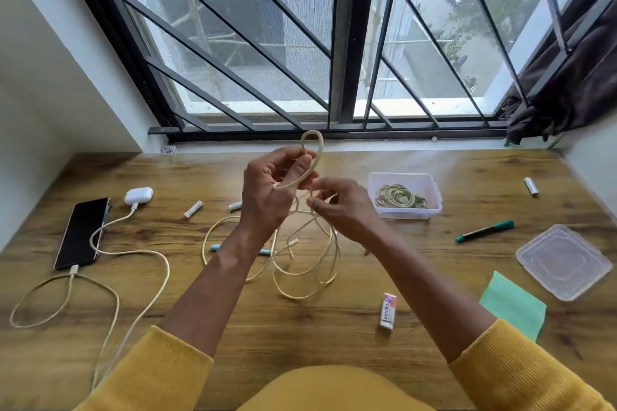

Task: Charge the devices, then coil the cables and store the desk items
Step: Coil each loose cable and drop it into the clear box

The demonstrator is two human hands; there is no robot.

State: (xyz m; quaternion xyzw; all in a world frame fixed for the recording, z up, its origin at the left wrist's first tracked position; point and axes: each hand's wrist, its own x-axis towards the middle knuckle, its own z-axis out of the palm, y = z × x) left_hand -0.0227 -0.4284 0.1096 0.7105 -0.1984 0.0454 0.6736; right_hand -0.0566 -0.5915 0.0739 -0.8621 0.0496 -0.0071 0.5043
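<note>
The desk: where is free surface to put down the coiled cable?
Bare wood lies along the far edge between the earbuds case and the container of rubber bands, and near you between the eraser and the phone's cable. The middle, under the loose cable, and the right side by the lid are crowded.

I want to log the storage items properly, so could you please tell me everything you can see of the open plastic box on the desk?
The plastic box is a small, clear, rectangular tub with rounded corners and a lipped rim. It stands upright and open on the wooden desk, right of the hands and near the window side. Inside lies a loose heap of rubber bands, mostly yellowish and green. Its lid, clear and square, lies flat and apart from it, nearer the right edge. Neither hand touches the box.
</note>
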